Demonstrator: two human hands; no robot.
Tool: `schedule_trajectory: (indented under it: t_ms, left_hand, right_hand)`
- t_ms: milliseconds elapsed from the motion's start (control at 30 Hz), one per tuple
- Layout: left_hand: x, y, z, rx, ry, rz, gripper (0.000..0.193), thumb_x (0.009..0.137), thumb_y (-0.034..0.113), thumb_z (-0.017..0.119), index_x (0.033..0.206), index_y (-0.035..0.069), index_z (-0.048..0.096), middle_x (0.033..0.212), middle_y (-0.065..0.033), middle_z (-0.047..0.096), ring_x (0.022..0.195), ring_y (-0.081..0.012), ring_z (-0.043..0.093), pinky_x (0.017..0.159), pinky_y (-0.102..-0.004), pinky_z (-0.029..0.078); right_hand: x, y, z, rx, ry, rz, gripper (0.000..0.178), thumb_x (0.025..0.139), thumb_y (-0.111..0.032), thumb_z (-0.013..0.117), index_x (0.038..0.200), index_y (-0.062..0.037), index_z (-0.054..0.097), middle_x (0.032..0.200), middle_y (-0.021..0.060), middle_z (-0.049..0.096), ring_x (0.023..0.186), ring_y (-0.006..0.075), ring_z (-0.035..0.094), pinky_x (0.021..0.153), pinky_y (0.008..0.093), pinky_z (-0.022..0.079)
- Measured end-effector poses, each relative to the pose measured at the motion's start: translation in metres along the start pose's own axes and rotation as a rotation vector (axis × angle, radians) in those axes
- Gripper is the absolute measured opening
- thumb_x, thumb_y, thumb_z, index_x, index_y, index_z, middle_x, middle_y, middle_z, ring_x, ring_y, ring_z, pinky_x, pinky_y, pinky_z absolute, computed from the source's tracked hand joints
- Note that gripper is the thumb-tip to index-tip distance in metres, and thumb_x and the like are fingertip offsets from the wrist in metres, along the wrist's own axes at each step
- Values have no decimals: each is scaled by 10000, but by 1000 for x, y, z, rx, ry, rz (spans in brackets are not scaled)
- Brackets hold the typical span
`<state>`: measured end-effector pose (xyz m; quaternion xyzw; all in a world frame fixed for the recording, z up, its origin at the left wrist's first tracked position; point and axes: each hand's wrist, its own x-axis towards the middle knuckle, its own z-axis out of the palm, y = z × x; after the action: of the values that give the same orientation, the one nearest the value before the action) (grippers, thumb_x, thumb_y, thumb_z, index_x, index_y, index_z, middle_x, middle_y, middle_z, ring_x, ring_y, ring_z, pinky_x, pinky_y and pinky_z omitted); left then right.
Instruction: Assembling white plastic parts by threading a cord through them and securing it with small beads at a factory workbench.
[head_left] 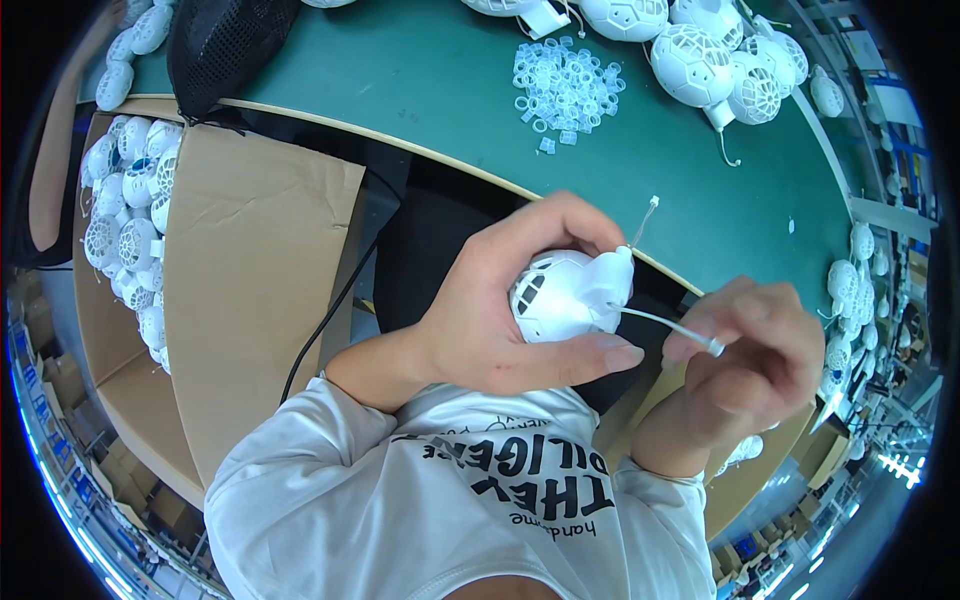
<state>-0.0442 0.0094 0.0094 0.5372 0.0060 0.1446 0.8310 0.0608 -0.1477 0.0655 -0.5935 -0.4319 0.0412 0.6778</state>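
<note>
My left hand (520,300) is wrapped round a white, rounded plastic housing (560,300) with a grid of dark vent openings on its side. A short thin lead (645,222) with a small white plug sticks out of the housing's top, over the table edge. From its right side a white cable (660,318) runs across to my right hand (750,355). The right fingers are curled at the cable's end, where a small white connector shows; their exact hold is partly hidden.
Small clear plastic rings (568,90) lie piled on the green table (430,70). More white housings (695,65) crowd its far right. A cardboard box (260,230) full of similar parts stands at left, beside a black mesh bag (225,50). A black cord (335,300) hangs nearby.
</note>
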Motion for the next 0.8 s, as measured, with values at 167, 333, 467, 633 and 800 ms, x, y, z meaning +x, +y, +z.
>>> schedule_trajectory:
  t_ms: [167, 333, 467, 633, 800]
  left_hand:
    - [0, -1, -12, -33, 87, 76, 315, 807, 112, 744, 1054, -7, 589, 993, -181, 663, 937, -258, 652, 852, -391, 518]
    - [0, -4, -25, -199, 123, 139, 343, 814, 45, 733, 1126, -36, 617, 1023, -142, 680, 946, -187, 677, 836, -303, 557]
    - [-2, 1, -27, -266, 218, 65, 376, 825, 66, 721, 1167, -46, 612, 1023, -150, 677, 950, -199, 679, 838, -336, 583]
    - [0, -2, -30, -204, 164, 65, 422, 843, 126, 710, 1204, -54, 588, 1022, -159, 655, 962, -227, 666, 822, -368, 595]
    - [0, -2, -30, -114, 164, 36, 452, 856, 185, 693, 1211, -62, 561, 975, -159, 624, 964, -270, 644, 784, -390, 591]
  right_hand:
    - [27, 36, -5, -405, 8, 240, 184, 895, -59, 727, 1065, 9, 706, 882, 86, 678, 664, 134, 635, 527, 232, 439]
    - [42, 50, 14, -710, -178, 193, 164, 836, -11, 755, 994, -50, 732, 900, 51, 681, 749, 125, 656, 570, 252, 453]
    - [49, 67, 20, -852, -200, -56, 126, 860, -47, 722, 984, -70, 722, 915, 61, 665, 741, 256, 671, 624, 360, 532]
    - [55, 69, 21, -902, -260, -69, 150, 838, 11, 727, 974, -51, 723, 903, 82, 674, 730, 242, 662, 641, 326, 527]
    - [54, 69, 21, -858, -272, -63, 129, 844, -4, 725, 963, -54, 717, 905, 68, 669, 727, 247, 665, 626, 332, 524]
